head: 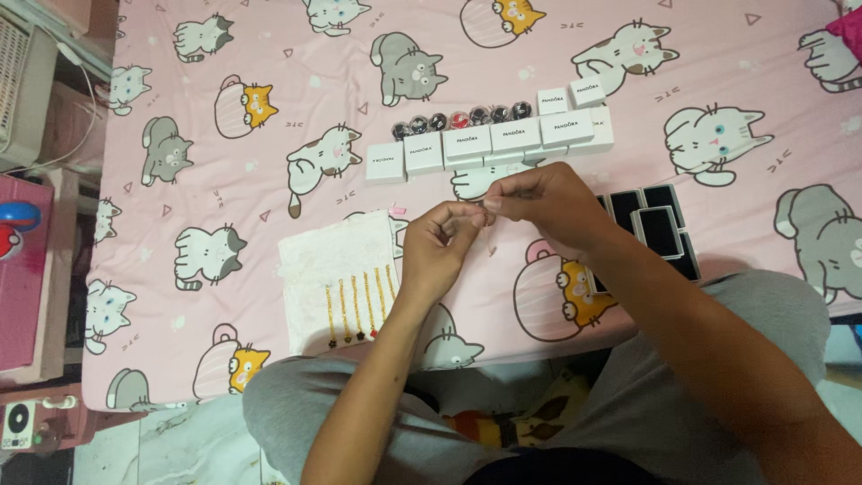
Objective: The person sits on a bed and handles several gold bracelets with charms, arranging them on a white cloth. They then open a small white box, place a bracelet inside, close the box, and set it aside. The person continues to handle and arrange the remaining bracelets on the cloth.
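Pink cat-print bedsheet [269, 180] spreads before you; your left hand [440, 247] and right hand [548, 202] meet above it, fingers pinched shut on a tiny item [485, 209] too small to identify; gold chains [359, 305] lie on a white cloth [314, 260] just left; white boxes [489, 142] sit beyond.

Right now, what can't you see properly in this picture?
Head view:
- The tiny thing pinched between the left hand and right hand: too small, covered by fingertips.
- The black trays: partly hidden behind the right forearm.
- The white boxes: lids shut, contents hidden.
- The dark round beads: too small for detail.
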